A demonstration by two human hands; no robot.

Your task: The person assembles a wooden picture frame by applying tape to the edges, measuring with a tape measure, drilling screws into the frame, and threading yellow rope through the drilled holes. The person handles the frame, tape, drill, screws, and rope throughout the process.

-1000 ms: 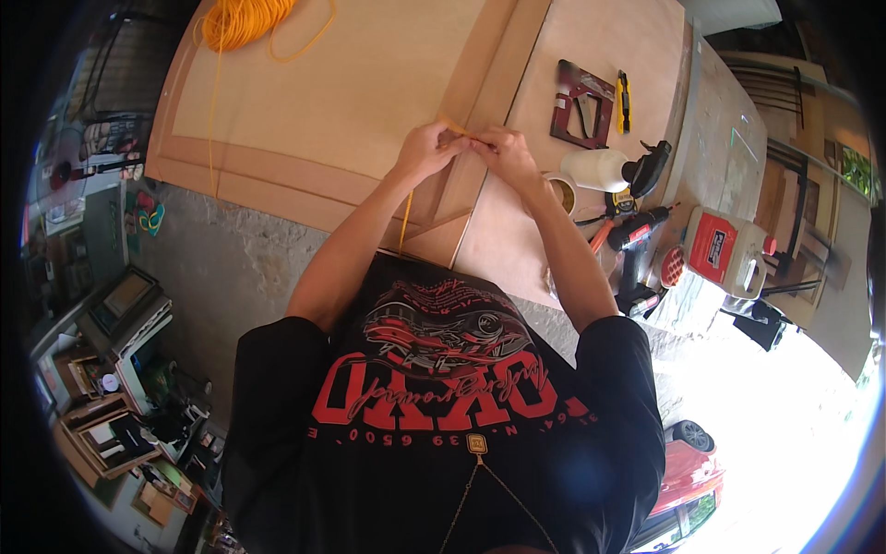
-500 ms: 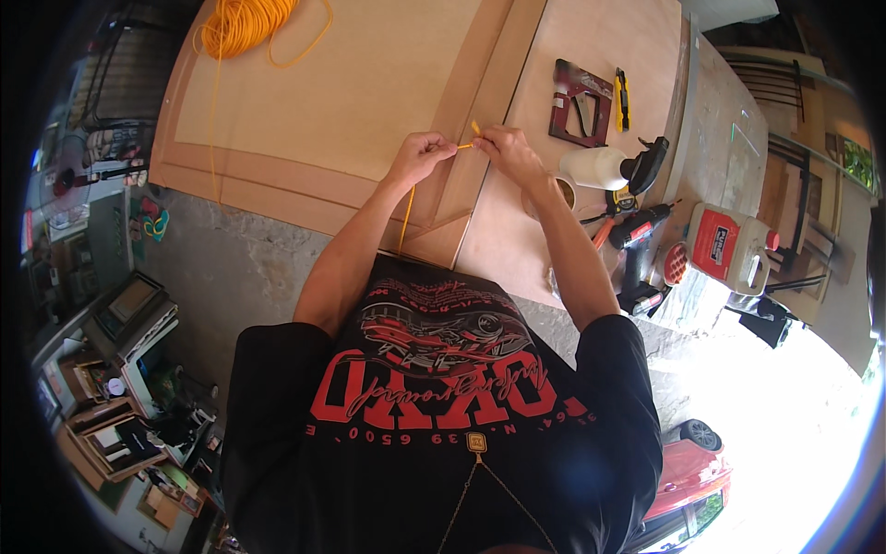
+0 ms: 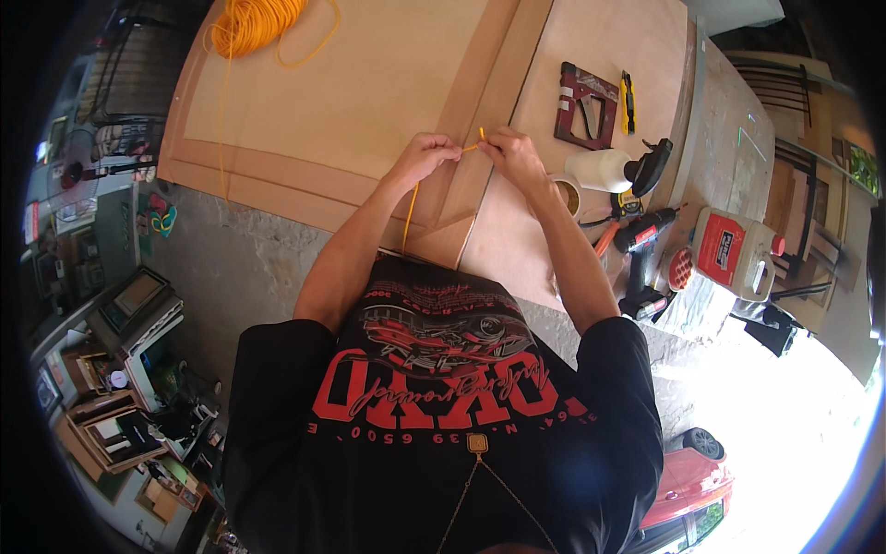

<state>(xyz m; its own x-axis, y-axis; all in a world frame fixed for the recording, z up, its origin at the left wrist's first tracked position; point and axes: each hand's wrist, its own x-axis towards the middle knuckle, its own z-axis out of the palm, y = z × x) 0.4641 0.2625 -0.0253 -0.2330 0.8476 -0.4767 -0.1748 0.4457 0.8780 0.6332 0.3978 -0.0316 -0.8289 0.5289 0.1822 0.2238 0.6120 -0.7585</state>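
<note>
Between my two hands runs a thin yellow-orange cord, pinched near its end. My left hand is closed on it, thumb and fingertips together, and the cord hangs from there toward the panel's near edge. My right hand pinches the same cord a short way off, with a small loop or end sticking up above its fingertips. Both hands are over the wooden frame of a light-brown panel. A coil of the same cord lies at the panel's far left, a strand trailing from it over the near edge.
Right of my hands on the plywood are a dark red square tool, a yellow utility knife, a white spray bottle, a round container and a power drill. A jug with a red label stands beyond.
The view has shifted slightly, so the bench things sit a little further right. Both hands keep their pinch; the cord's short end now stands more upright by the right fingertips.
</note>
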